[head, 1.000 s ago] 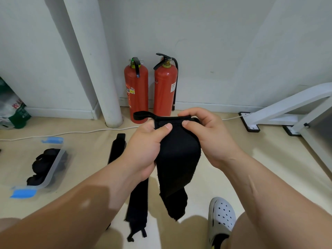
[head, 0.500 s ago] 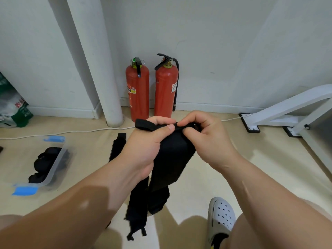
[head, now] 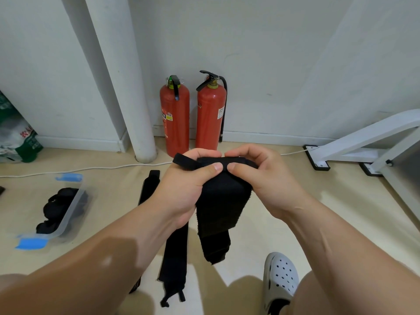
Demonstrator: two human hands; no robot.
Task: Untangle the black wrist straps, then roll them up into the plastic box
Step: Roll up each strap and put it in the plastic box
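A black wrist strap [head: 219, 208] hangs in front of me, its top end rolled over between both hands. My left hand [head: 184, 185] grips the left side, thumb on top, with the strap's thin loop sticking out to the left. My right hand [head: 261, 178] pinches the right side, thumb pressed on the roll. The strap's free tail dangles above the floor. Another black strap [head: 173, 253] lies flat on the floor beneath my left forearm. The clear plastic box [head: 68, 210] sits on the floor at the left, holding rolled black straps.
Two red fire extinguishers [head: 193, 114] stand against the back wall beside a white pipe [head: 127, 87]. A white cable [head: 91, 168] runs along the floor. A white metal frame [head: 368, 142] is at the right. My white clog [head: 280, 278] is at the bottom right.
The strap's top end has been rolled over tighter and my thumbs have come together on it. The hanging tail swung left, then back, and now hangs shorter.
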